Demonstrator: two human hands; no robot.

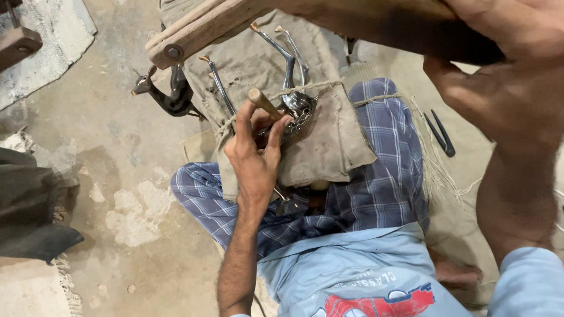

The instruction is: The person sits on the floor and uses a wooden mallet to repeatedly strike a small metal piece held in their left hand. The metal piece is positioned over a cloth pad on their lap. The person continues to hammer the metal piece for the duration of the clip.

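The left hand point(255, 154) pinched a wooden-handled punch point(264, 104) between thumb and fingers, its tip set against a shiny metal deer figure point(296, 103) tied with string point(311, 88) onto a cloth-wrapped block point(326, 138) across the lap. The right hand point(499, 76) was raised close to the camera, fingers wrapped tight around a wooden mallet point(200, 29). A blow landing off line would likely have caught the left thumb or skidded the punch across the polished figure; the string looked thin and might have let the figure shift. Room was tight: a dark deer figure point(167, 97) stood just beside the block's left edge, black pliers point(440, 135) lay on sacking to the right, with bare floor point(117, 176) beyond
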